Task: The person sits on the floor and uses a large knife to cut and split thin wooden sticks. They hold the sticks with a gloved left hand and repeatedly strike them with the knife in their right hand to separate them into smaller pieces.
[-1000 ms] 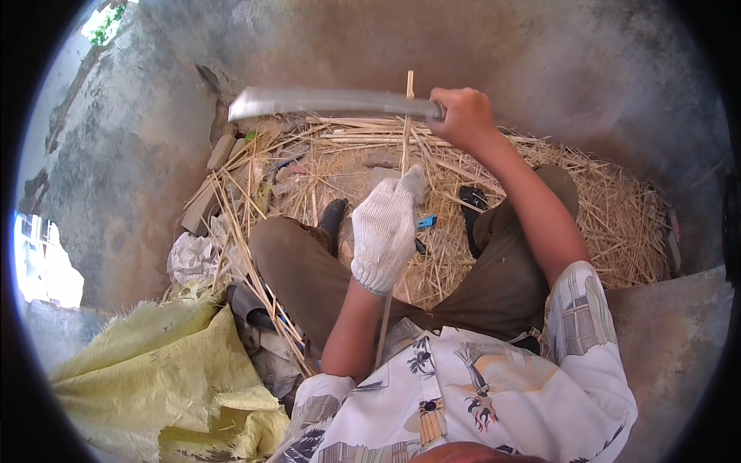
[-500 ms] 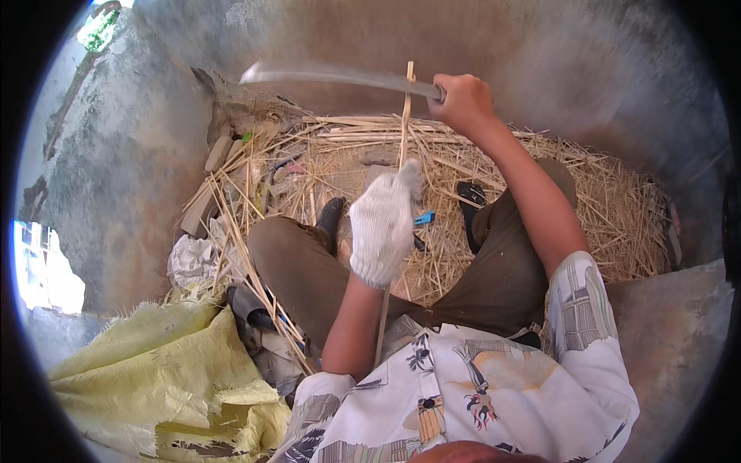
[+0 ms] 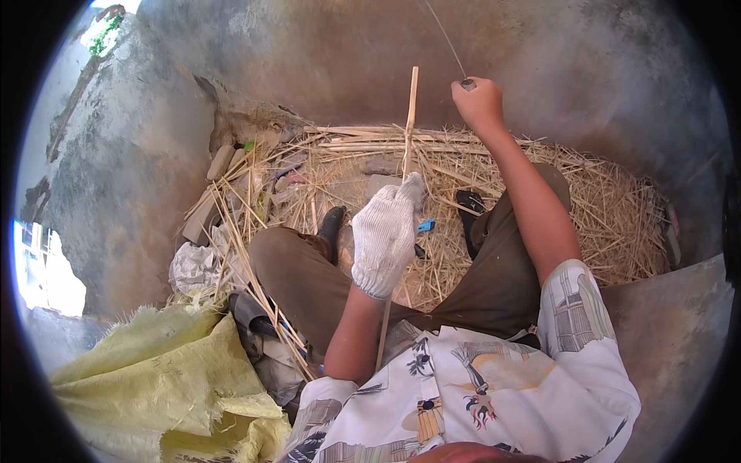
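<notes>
Now the long knife (image 3: 445, 35) has swung clear of the pale stick (image 3: 413, 100) it crossed earlier; edge-on, it thins to a line meeting the frame's top edge. The bare right hand (image 3: 479, 106) grips its handle (image 3: 468, 85), mostly hidden. At centre, the left hand (image 3: 386, 230), in a white knit glove (image 3: 377, 258), is clenched round the slim, woody stick, concealing its middle. Brittle straw (image 3: 610, 216) tangles at right; rumpled, frayed yellow sheeting (image 3: 170, 374) fills the lower left.

Head-worn fisheye: looks down from close above shirt (image 3: 455, 370), over legs (image 3: 297, 266), toward wall (image 3: 332, 62).
</notes>
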Motion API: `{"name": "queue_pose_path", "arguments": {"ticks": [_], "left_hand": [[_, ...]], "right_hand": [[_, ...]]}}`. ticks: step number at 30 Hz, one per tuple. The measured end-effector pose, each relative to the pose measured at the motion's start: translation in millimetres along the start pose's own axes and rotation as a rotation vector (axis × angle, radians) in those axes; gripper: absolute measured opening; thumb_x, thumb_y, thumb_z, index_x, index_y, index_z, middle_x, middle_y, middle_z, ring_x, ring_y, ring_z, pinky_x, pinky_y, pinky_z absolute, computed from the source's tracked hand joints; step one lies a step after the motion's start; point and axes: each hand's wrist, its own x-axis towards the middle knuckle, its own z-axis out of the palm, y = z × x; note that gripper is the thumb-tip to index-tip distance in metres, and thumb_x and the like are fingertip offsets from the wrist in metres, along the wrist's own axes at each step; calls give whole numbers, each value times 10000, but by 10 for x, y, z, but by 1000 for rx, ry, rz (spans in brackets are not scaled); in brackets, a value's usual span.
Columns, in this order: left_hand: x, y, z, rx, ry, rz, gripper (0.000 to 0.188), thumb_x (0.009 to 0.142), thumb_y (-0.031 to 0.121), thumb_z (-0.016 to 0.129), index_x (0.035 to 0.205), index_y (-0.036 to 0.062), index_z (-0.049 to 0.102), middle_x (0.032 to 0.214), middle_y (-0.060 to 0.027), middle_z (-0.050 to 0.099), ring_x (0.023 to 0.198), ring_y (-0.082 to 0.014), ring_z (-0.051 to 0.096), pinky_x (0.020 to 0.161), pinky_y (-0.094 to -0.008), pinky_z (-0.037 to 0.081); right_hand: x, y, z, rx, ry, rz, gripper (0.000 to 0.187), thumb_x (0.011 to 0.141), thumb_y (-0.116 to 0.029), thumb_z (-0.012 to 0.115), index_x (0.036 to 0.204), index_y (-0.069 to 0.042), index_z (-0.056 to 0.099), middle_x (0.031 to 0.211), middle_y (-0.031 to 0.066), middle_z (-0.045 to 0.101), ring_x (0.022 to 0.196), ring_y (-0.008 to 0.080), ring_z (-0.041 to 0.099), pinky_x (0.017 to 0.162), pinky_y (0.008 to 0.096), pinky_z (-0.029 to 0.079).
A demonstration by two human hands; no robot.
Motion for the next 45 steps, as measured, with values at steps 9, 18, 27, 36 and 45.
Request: {"name": "queue_pose_path", "arguments": {"ticks": [9,18,27,36,45], "left_hand": [[35,3,83,144,-58,-62,397,893,58,534,1276,14,625,855,-145,622,730,-304,663,623,-404,541],[-41,42,90,354,-175,-116,466,868,66,546,1329,17,596,876,-118,578,697,-266,645,610,-376,526],[-61,96,22,363,-169,-139,379,880,71,562,1248,-5,607,849,-112,577,669,-256,651,572,-366,523],[41,79,40,184,-58,-2,405,888,64,558,1287,30,616,860,-109,589,670,-272,675,553,-377,543],[-45,18,122,414,-234,-142,458,871,84,553,1321,17,602,890,-110,570,697,-252,646,603,-366,525]], "right_hand": [[-523,-109,-159,-233,-134,-483,201,808,-242,694,714,-71,647,596,118,619,581,339,632,576,416,495],[-386,-92,-3,-373,-203,-491,146,760,-264,715,808,-127,706,698,115,689,711,350,695,660,463,558],[-354,-213,-156,-454,-254,-432,216,785,-307,704,889,-126,758,807,128,730,786,326,726,770,465,579],[-332,-173,-177,-45,-104,-188,232,808,-271,664,738,-51,673,666,179,630,622,372,640,592,430,476],[-484,-36,-3,-471,-242,-562,149,730,-273,724,760,-133,681,673,97,673,663,335,685,616,457,546]]}}
